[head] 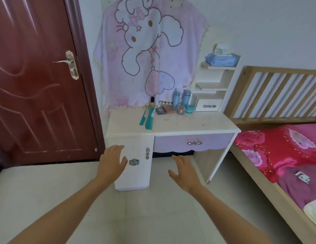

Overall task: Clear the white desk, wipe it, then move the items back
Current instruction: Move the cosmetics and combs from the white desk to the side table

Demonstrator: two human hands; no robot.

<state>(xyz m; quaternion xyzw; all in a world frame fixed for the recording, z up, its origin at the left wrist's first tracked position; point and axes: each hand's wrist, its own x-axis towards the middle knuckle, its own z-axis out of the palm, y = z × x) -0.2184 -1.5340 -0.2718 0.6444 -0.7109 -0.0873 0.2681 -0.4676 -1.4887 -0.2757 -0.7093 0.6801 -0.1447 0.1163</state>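
The white desk (197, 123) stands against the wall, its top speckled with small crumbs. Two teal combs (148, 120) lie near the left middle. Along the back stand a small foundation bottle (151, 102), flat makeup palettes (165, 109), two blue bottles (181, 99), a round glass perfume bottle (180, 110) and a teal jar (189, 108). My left hand (112, 162) and right hand (184, 170) reach forward, both empty with fingers spread, in front of and below the desk top, touching nothing.
A dark red door (39, 81) is at the left. A pink cartoon cloth (150, 50) hangs behind the desk. A white shelf unit (211, 88) with a tissue pack (222, 59) stands at the desk's right. A bed (286, 152) with a red quilt lies to the right.
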